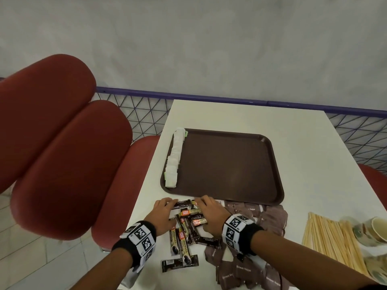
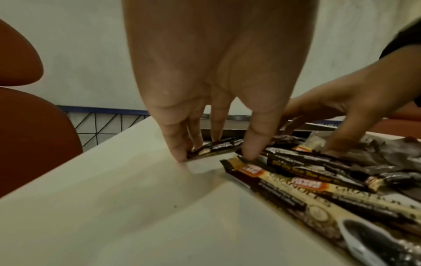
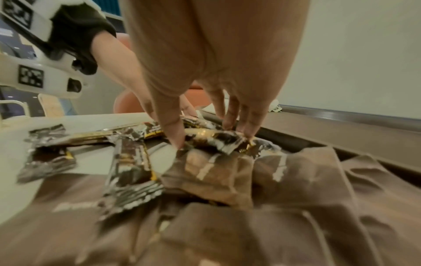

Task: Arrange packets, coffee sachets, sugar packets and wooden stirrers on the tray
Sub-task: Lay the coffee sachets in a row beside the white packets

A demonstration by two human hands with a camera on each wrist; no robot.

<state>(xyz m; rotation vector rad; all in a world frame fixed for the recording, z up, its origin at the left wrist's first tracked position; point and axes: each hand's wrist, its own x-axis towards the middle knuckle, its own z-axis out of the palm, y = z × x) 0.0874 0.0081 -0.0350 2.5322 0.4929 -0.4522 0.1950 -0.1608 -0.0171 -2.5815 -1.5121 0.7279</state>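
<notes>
Both fingers-down: L hand (image 1: 162,212), R hand (image 1: 209,213)

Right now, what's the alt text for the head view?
The left hand and right hand touch a loose pile of coffee sachets on the table, beside the near edge of a brown tray. The tray holds a row of white packets along its left edge; brown sugar packets and wooden stirrers lie on the table, right of the pile.

The paper cups (image 1: 377,229) are cut by the head view's right edge; the sugar packets (image 1: 240,273) run off its bottom. Blur in the right wrist view hides whether the right hand (image 3: 216,63) has a grip on a coffee sachet (image 3: 214,138).
</notes>
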